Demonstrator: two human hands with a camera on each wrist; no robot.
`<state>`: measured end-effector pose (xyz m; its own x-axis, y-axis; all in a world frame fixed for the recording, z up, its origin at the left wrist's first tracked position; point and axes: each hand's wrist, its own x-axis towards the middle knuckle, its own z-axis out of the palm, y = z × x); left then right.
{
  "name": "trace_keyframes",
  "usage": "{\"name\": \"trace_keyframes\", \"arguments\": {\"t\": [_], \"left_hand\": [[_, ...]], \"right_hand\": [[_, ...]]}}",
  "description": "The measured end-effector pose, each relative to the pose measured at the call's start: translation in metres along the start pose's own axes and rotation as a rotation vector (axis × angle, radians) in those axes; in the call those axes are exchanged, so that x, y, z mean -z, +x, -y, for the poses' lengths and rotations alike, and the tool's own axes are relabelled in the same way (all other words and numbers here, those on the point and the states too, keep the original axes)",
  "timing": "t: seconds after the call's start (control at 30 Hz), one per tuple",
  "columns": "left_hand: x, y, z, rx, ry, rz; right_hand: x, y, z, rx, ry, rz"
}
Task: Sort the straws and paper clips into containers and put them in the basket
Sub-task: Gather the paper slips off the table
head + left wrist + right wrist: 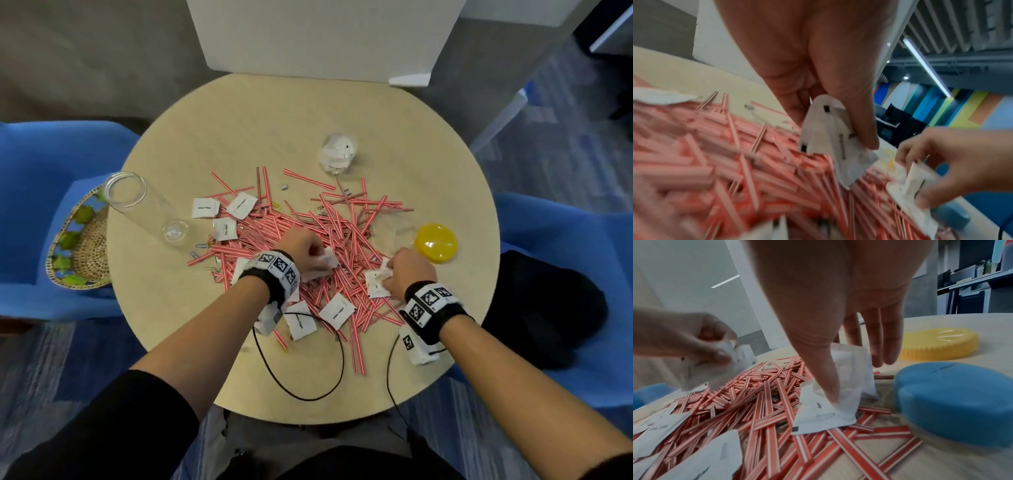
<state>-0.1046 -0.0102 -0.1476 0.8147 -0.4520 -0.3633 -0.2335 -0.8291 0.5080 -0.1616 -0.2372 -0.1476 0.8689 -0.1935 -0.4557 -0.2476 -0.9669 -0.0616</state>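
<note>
Paper packets are what I have in both hands just now: my left hand [306, 247], at the middle of the head view, has thumb and fingers pinched round a small bunch of white sugar packets [830, 138], and my right hand [407, 270], a little to its right, pinches another white packet [826, 404] between thumb and forefinger, the other fingers hanging straight. Both sit on the red-striped straws [308, 222] heaped across the centre of the round table [239, 120]. Paper clips [200, 246] lie at the pile's left edge, near the tall clear jar [137, 205] lying at centre left; the wicker basket [82, 246] rests on the blue chair at the far left. I judge I am clearing packets first. To do it well I should lift straight up, so no straws drag along, and keep the packets apart from the straw jar.
</note>
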Motion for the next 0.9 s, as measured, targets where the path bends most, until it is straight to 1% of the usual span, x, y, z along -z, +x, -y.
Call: {"name": "trace_keyframes", "arguments": {"t": [0.07, 0.17, 0.27, 0.4, 0.47, 0.53, 0.63, 0.67, 0.77, 0.83, 0.9], "left_hand": [[0.016, 0.0, -0.009, -0.024, -0.012, 0.027], [0.049, -0.002, -0.024, -0.059, -0.035, 0.027], [0.076, -0.015, -0.029, -0.057, -0.184, 0.032], [0.089, -0.033, -0.024, -0.024, -0.32, 0.021], [0.086, -0.038, -0.019, 0.01, -0.322, 0.036], [0.072, -0.041, -0.012, 0.062, -0.277, 0.085], [0.037, -0.045, 0.006, 0.158, -0.104, 0.175], [0.026, -0.045, 0.013, 0.18, -0.058, 0.174], [0.011, -0.049, 0.03, 0.219, 0.045, 0.102], [0.009, -0.052, 0.037, 0.23, 0.036, 0.065], [0.008, -0.054, 0.041, 0.208, 0.046, 0.048]], "right_hand": [[0.001, -0.001, -0.002, 0.042, -0.012, -0.026], [0.007, -0.004, -0.004, 0.062, 0.102, -0.002], [0.016, -0.005, -0.009, 0.114, 0.217, 0.041], [0.023, -0.013, -0.009, 0.153, 0.368, 0.05], [0.02, -0.019, -0.005, 0.186, 0.394, 0.101], [0.014, -0.022, 0.001, 0.207, 0.356, 0.134], [0.004, -0.023, 0.009, 0.196, 0.317, 0.134], [0.002, -0.024, 0.011, 0.191, 0.297, 0.136], [0.003, -0.028, 0.011, 0.17, 0.223, 0.115], [0.006, -0.031, 0.009, 0.134, 0.23, 0.074], [0.008, -0.032, 0.008, 0.128, 0.269, 0.023]]}}
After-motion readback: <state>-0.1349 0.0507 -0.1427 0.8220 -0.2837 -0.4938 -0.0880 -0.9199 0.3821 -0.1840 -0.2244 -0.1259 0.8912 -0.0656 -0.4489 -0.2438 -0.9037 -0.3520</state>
